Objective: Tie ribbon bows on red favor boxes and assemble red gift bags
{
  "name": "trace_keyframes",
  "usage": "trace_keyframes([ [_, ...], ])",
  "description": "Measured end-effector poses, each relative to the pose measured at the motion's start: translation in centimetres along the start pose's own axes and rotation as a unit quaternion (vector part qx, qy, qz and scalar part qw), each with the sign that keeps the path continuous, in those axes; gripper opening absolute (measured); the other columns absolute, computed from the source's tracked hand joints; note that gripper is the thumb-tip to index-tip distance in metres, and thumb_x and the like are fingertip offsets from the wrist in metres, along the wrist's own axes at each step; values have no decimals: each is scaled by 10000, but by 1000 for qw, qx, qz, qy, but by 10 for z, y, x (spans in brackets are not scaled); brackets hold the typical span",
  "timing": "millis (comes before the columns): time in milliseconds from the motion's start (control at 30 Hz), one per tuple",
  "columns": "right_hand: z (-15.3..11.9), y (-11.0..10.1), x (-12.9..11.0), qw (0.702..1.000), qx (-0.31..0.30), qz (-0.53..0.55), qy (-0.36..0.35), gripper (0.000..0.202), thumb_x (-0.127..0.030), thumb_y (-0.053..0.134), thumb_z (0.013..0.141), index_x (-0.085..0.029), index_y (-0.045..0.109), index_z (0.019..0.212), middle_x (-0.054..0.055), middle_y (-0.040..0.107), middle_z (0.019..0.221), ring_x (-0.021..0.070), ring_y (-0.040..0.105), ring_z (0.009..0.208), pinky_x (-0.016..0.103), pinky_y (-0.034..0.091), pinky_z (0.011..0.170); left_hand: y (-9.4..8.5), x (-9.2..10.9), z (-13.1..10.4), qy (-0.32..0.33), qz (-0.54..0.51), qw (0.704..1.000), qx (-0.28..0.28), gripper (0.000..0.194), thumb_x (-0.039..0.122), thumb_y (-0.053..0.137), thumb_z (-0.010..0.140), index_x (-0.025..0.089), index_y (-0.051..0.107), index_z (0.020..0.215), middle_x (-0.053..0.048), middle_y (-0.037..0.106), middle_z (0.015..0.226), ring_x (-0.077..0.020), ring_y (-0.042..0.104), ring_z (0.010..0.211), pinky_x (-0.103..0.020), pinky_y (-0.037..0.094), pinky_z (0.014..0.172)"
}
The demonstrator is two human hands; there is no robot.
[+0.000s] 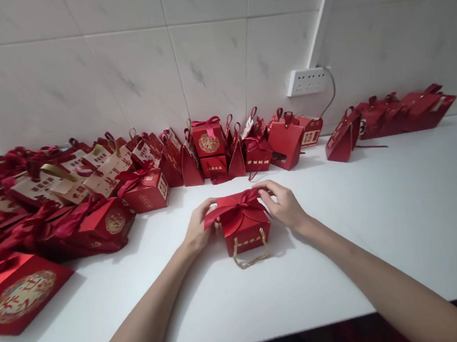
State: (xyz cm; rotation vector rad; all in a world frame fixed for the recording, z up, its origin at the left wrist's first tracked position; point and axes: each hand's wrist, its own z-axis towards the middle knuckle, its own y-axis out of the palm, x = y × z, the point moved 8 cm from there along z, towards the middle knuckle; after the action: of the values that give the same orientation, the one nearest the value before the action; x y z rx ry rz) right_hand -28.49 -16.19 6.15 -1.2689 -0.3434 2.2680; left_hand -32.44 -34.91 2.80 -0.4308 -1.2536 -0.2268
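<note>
Main item: one red gift box (248, 235), upright on the white surface (306, 288), mid-scene, between your two hands. Fittings: red ribbon bow (241, 203) on top; gold rope handle (253, 262) at the near face, its loop hanging down toward you.

Your left hand (197, 228): at the box's left side, fingers partly curled; you cannot tell whether it grips.

Your right hand (284, 204): at the far right corner, fingers bent, tips touching the bow's right end; whether they pinch it, you cannot tell.

Far, behind your box: two stacked red boxes (208, 140), the upper bow-topped, within a row of red boxes.

Left: many more, close together; nearest to you, one red box (24, 293) with a round gold emblem.

Right, far: a separate red box (344, 137), then a red group (406, 113).

Wall: white socket strip (307, 82), with cable (332, 92).
</note>
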Motion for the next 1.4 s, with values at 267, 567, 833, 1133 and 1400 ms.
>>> trace_keyframes([
  [267,-5,4,-6,992,-85,61,74,279,-452,524,832,-200,491,717,-29,482,619,121,446,577,264,364,576,-5,12,1,19,35,999,30,326,488,584,764,174,499,742,60,492,516,-73,392,435,-198,317,451],
  [567,-6,18,-12,973,-166,141,74,273,-356,576,766,-203,417,605,-54,417,559,91,386,527,241,328,524,-23,49,-4,171,121,975,73,296,468,533,789,180,597,813,-55,572,824,-190,550,796,-311,469,705],
  [833,-7,20,-12,972,-180,134,71,294,-369,556,784,-199,407,596,-51,408,569,90,370,535,242,302,525,19,80,-33,411,274,868,-57,451,594,474,789,179,575,935,-122,626,931,-266,583,937,-421,476,838],
  [1133,-8,21,-11,970,-186,137,75,297,-354,565,789,-202,398,596,-52,408,574,92,374,539,246,307,535,1,61,-18,244,105,963,34,319,310,372,914,168,623,777,-81,639,838,-194,611,794,-331,493,712],
  [1400,-8,22,-9,969,-190,135,79,307,-375,572,779,-202,394,598,-53,405,573,93,374,544,245,311,541,12,70,-22,295,147,944,1,126,206,521,832,166,632,876,-87,641,878,-214,598,877,-360,480,798],
])
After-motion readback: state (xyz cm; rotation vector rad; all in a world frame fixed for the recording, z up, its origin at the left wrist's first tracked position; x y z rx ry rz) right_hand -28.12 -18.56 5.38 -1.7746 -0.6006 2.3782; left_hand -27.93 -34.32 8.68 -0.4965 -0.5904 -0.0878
